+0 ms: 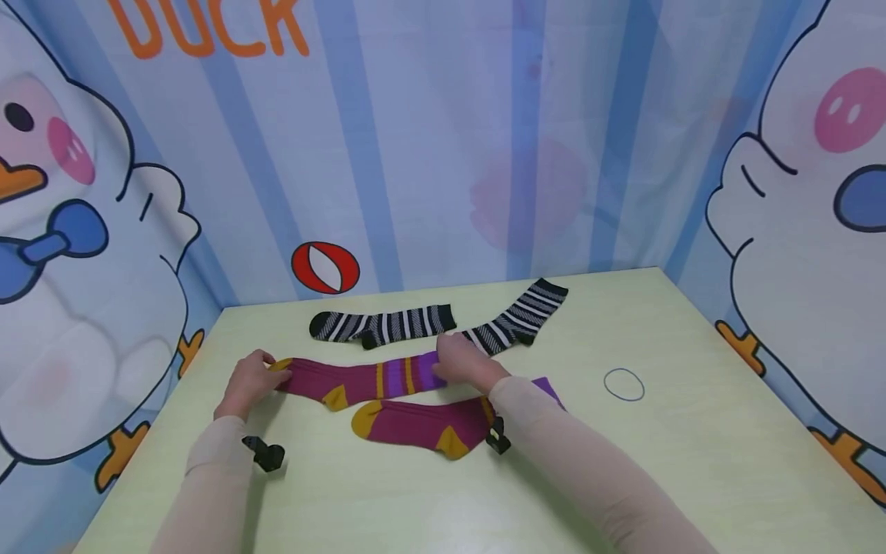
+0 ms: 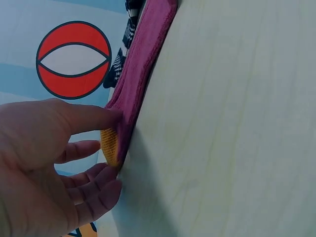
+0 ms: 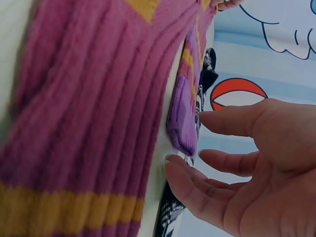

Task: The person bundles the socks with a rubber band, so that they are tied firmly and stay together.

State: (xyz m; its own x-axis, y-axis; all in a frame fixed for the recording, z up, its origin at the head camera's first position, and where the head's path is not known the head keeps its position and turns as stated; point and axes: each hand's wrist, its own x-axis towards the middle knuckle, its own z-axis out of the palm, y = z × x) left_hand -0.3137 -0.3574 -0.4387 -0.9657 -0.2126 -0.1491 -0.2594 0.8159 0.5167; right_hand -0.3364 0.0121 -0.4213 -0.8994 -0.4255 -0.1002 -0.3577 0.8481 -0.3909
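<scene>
A maroon sock (image 1: 314, 378) with mustard toe and heel and a purple striped cuff lies stretched lengthwise across the table. At its toe my left hand (image 1: 249, 383) pinches the knit, thumb (image 2: 101, 118) on top, the other fingers by the mustard tip. My right hand (image 1: 465, 362) is at the purple cuff; in the right wrist view its fingers (image 3: 229, 163) are spread beside the cuff (image 3: 182, 116), holding nothing. Nearer to me lies a matching maroon sock (image 1: 415, 423), its cuff end partly hidden under my right forearm.
Behind these, two black-and-white striped socks (image 1: 408, 323) lie on the table (image 1: 664, 462), the right one (image 1: 529, 312) angled and partly behind my right hand. A thin blue ring (image 1: 624, 385) is at the right. A printed curtain (image 1: 443, 154) borders the table's back and sides.
</scene>
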